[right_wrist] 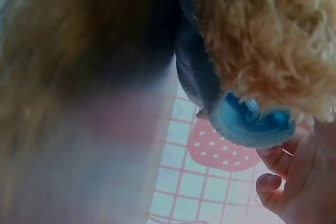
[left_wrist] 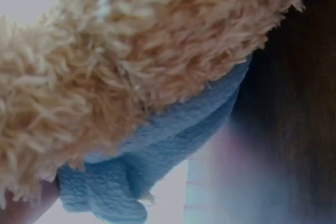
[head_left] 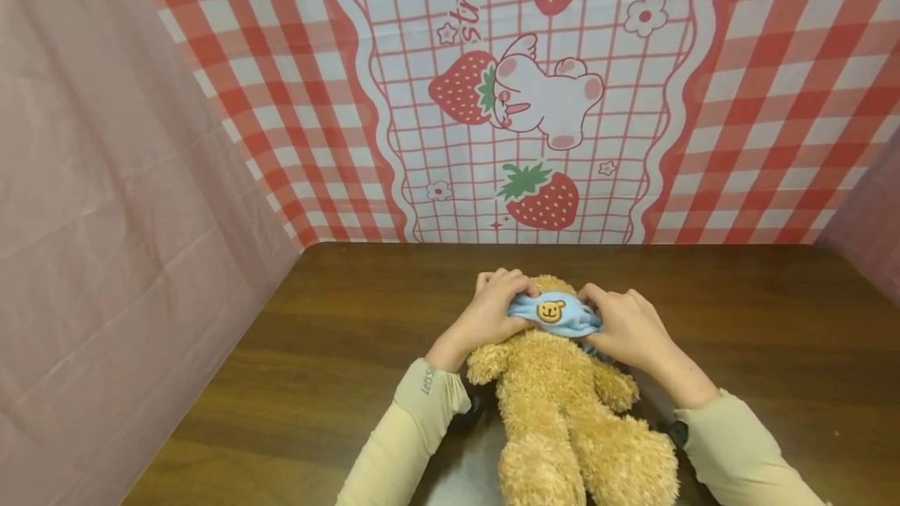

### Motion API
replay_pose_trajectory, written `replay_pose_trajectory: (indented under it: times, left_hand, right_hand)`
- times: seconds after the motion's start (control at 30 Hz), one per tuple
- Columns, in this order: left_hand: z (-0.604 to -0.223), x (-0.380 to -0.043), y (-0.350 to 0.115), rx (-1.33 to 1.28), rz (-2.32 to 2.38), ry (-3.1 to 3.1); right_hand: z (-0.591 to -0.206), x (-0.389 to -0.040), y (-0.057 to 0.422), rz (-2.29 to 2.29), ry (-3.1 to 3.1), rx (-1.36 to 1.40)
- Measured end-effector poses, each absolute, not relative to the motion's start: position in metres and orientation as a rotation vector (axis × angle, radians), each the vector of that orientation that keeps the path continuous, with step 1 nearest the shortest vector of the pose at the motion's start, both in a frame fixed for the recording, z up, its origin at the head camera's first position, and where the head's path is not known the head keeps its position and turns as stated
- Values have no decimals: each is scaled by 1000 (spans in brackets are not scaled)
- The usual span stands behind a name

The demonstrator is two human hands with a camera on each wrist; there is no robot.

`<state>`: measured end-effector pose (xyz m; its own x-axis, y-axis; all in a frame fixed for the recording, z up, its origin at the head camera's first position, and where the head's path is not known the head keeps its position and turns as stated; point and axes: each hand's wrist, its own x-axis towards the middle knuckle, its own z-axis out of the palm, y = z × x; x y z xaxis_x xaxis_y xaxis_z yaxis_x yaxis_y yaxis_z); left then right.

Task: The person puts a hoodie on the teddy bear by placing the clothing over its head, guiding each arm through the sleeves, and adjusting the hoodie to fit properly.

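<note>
A tan plush teddy bear [head_left: 544,385] lies on its back, its head toward the far side of the table. Across its face runs a light blue fleece headband [head_left: 580,322] with a small bear-face patch [head_left: 551,311]. My left hand [head_left: 494,309] pinches the band at the left of the head. At the other side, my right hand [head_left: 628,329] grips its right end. The left wrist view shows the blue band [left_wrist: 178,129] passing under the curly fur [left_wrist: 136,40]. In the right wrist view, a blue fold [right_wrist: 254,129] lies close by my right fingers [right_wrist: 275,161].
The brown wooden table [head_left: 309,365] extends on both sides of the bear. Behind it hangs a red-and-white checked cloth [head_left: 281,100] with strawberry prints. A pale pink curtain [head_left: 105,217] hangs at the left. Something light grey [head_left: 467,471] lies beside the bear's legs.
</note>
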<state>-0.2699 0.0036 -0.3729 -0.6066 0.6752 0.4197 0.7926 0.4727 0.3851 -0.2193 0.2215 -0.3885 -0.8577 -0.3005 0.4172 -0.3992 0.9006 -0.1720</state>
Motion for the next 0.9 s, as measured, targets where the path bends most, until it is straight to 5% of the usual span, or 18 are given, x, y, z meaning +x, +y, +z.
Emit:
replay_pose_trajectory:
  times: [0.37,0.9]
  left_hand:
    - [-373,-268,3,-1365,-775,-2492]
    - [-361,-269,-17,-826,-1055,-3029]
  right_hand:
    - [-389,-222,215,444,-2758,519]
    - [-398,-225,207,1079,-2606,761]
